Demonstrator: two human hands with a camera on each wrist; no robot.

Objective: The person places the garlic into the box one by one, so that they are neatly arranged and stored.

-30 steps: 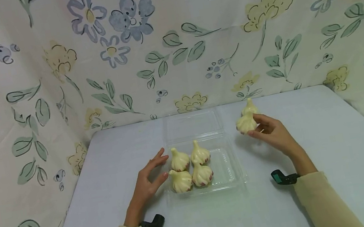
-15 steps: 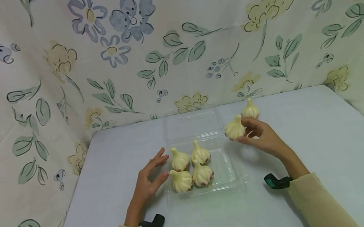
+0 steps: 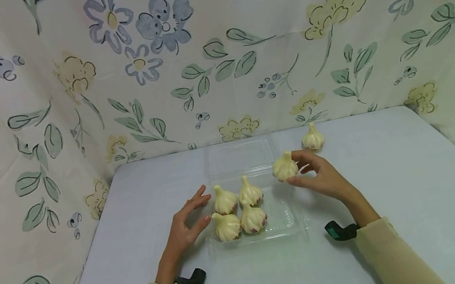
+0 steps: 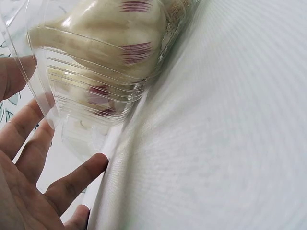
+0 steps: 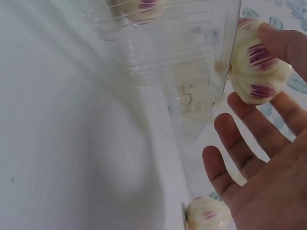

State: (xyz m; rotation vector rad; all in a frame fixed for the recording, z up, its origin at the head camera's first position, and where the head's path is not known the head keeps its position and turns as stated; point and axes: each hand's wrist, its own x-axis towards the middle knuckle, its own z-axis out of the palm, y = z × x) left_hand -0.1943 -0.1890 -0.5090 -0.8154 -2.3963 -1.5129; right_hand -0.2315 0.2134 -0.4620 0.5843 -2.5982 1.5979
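Observation:
Between thumb and fingers, my right hand [image 3: 322,176] pinches a garlic bulb [image 3: 284,167] above the right rear part of a clear plastic box [image 3: 282,208]. Purple streaks mark that held bulb [image 5: 259,62] in the right wrist view. Several garlic bulbs [image 3: 253,218] stand in the box's left half, in two rows. At the box's left side, my left hand [image 3: 183,228] has its fingers spread and extended; in the left wrist view the fingers [image 4: 31,129] are at the clear wall. Another garlic bulb [image 3: 312,138] stands on the table behind my right hand.
The transparent lid [image 3: 239,157] lies folded back behind the box. A white cloth covers the table [image 3: 423,188]. Floral curtains [image 3: 212,53] hang along the back and sides. Each wrist carries a black camera mount [image 3: 191,280].
My right hand has moved left with its garlic bulb, from in front of the bulb at the back right to over the box. My left hand has stayed in place.

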